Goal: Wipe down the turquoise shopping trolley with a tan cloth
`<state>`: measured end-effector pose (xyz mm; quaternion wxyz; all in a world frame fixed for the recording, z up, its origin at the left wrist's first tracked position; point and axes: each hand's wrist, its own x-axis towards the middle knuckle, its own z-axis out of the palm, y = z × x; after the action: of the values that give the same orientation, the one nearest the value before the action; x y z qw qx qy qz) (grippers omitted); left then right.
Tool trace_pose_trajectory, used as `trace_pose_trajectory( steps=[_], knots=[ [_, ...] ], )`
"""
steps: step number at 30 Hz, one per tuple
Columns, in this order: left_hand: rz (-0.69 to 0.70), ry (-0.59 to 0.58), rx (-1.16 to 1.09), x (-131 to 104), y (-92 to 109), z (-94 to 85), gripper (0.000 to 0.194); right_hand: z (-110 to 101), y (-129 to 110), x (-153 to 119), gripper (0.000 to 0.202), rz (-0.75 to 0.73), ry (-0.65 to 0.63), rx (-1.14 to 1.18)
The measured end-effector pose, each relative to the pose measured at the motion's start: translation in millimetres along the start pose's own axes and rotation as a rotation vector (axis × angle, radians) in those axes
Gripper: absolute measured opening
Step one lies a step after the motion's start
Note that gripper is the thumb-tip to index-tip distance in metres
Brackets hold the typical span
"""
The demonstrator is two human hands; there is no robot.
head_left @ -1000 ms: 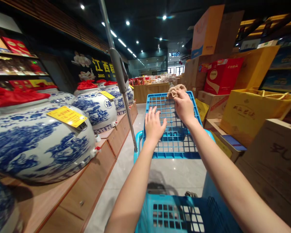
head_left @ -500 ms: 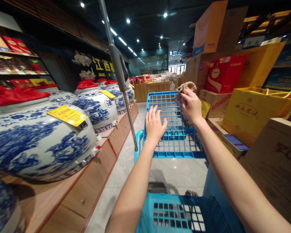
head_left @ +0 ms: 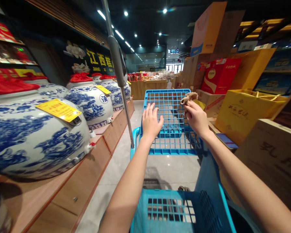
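Observation:
A blue plastic shopping basket (head_left: 168, 152) with a grid bottom is tipped up in front of me, and the floor shows through its holes. My left hand (head_left: 152, 122) lies on the left part of the grid, fingers spread, with nothing in it. At the grid's right edge my right hand (head_left: 197, 117) is closed on a crumpled brown cloth (head_left: 190, 97). Nearer to me stands another blue basket (head_left: 169, 223). Its lower part runs out of view. A grey metal pole (head_left: 117, 58) rises at the left beside the tipped basket.
Blue-and-white jars (head_left: 38, 136) with red cloth tops stand on a wooden cabinet (head_left: 70, 194) at the left. On the right are stacked cartons (head_left: 264, 155), a yellow gift bag (head_left: 244, 113) and a phone (head_left: 226, 140). Grey floor tiles (head_left: 121, 168) lie between.
My right hand with the cloth has moved slightly right and down, from the basket's far right corner along its right edge. My left hand stays on the grid. The view has shifted a little.

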<state>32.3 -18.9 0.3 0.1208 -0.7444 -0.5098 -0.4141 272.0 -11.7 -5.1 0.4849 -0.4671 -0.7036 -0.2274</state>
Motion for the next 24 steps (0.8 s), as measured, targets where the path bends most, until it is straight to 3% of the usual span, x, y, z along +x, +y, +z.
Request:
trace_pose_trajectory(
  steps=[3, 6, 13, 16, 19, 24],
  knots=[
    [-0.003, 0.007, -0.01, 0, 3, 1.6, 0.042, -7, 6, -24, 0.043, -0.043, -0.006, -0.007],
    [-0.008, 0.033, -0.015, -1, 7, 6.2, 0.042, -6, 10, -21, 0.046, -0.042, 0.016, -0.007],
    [-0.015, 0.055, -0.024, -1, 8, 10.9, 0.043, 8, 17, 77, 0.051, -0.058, -0.06, -0.01],
    [-0.011, 0.053, -0.031, -1, 5, 9.0, 0.042, 10, 17, 96, 0.052, -0.019, -0.063, 0.006],
    [-0.011, 0.046, -0.034, -1, 3, 6.5, 0.042, 8, 14, 83, 0.048, 0.004, -0.059, 0.014],
    [-0.014, 0.026, -0.038, -1, 3, 3.3, 0.043, -8, 14, 19, 0.049, -0.028, -0.097, -0.01]
  ],
)
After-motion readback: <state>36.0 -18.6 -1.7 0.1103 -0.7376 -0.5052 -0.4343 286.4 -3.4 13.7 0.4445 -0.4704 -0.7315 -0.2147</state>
